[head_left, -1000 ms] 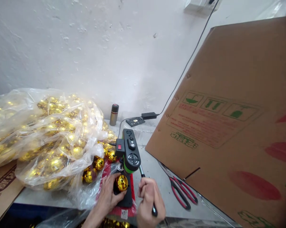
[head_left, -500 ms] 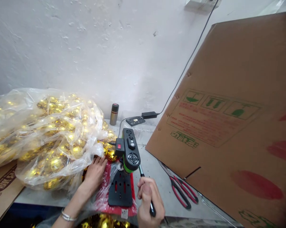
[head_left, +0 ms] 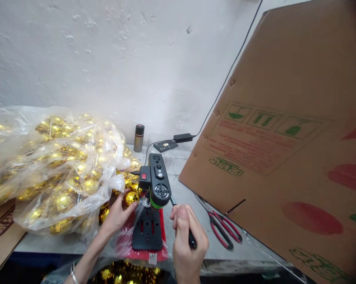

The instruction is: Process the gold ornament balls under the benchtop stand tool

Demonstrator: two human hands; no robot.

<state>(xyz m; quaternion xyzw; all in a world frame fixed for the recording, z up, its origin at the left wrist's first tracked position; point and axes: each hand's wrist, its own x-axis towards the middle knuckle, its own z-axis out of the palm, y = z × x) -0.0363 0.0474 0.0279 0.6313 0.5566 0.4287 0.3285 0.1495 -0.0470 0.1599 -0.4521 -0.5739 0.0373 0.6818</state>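
My left hand point(head_left: 118, 213) has its thumb and fingers around a shiny gold mirrored ball point(head_left: 131, 198), just left of a small black bench machine point(head_left: 159, 179). My right hand point(head_left: 189, 240) is wrapped round the black-ended lever handle point(head_left: 192, 239) on the machine's right side. The machine stands on a slotted black base plate point(head_left: 147, 236) over a red plastic-wrapped sheet point(head_left: 163, 221). A clear plastic bag point(head_left: 107, 130) full of gold balls lies to the left, its mouth close to my left hand.
Red-and-black handled pliers or cutters point(head_left: 225, 230) lie right of my right hand, beside a large tilted cardboard box point(head_left: 269, 98). Behind the machine are a spray-can-like bottle point(head_left: 138, 138), a power adapter point(head_left: 183, 137) and its cable. More gold balls point(head_left: 121, 274) sit below the table edge.
My left hand has taken hold of a gold ball and brought it up beside the machine. My right hand stays on the lever handle. The view has shifted slightly.
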